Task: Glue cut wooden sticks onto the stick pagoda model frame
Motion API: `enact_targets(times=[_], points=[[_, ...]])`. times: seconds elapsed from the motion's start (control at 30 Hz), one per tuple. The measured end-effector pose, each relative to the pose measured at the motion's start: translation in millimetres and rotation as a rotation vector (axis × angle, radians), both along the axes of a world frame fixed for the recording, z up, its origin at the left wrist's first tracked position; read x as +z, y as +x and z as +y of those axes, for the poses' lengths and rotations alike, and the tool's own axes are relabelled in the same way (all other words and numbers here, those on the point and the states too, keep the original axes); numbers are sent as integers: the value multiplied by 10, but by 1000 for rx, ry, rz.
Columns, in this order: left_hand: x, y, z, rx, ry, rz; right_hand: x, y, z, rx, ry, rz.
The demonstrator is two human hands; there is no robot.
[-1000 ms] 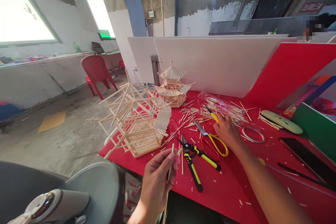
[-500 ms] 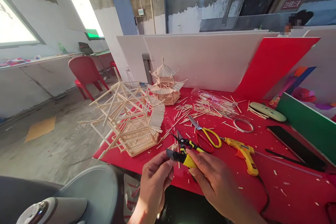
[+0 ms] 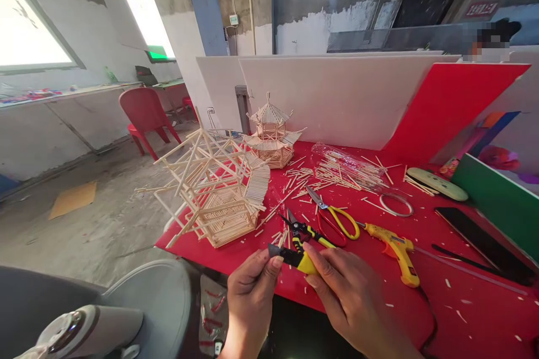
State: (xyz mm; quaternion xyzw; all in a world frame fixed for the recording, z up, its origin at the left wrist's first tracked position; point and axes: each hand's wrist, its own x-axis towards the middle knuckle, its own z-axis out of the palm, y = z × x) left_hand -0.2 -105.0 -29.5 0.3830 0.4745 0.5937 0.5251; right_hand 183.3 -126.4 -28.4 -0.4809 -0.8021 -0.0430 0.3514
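My right hand (image 3: 351,289) is closed around a yellow and black utility knife (image 3: 305,262), its dark blade pointing left. My left hand (image 3: 255,286) pinches at the blade end with thumb and fingertips; whatever sits between them is too small to make out. Just beyond the knife lie black-and-yellow pruning shears (image 3: 304,228) and scissors (image 3: 337,216) with one red and one yellow handle. A half-built pavilion of wooden sticks (image 3: 227,230) stands left of my hands, its roof an open frame. Behind it rises a smaller two-tiered stick pagoda (image 3: 272,132).
Loose sticks (image 3: 337,174) and a plastic bag lie mid-table. On the right are a yellow glue gun (image 3: 398,249) with its cord, a tape ring (image 3: 396,205) and a black phone-like slab (image 3: 475,235). A grey stool (image 3: 168,291) bears a white flask (image 3: 92,328). White boards (image 3: 328,101) stand behind.
The view has shifted slightly, so the table scene sits a little further right. Both hands stay together at the knife, with only slight movement.
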Motion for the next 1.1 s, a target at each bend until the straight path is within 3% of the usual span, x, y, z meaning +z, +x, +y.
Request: enact_targets(times=[0.43,0.77,1.1], points=[[165,119,83,-18,-278,-112,-42,57,40,-74,167,-170],[107,92,131,-125,-241,-71,-160,34,67,34,-259,185],[125,7,129,-121,-258,-93,-180,-50,130,41,-223,212]])
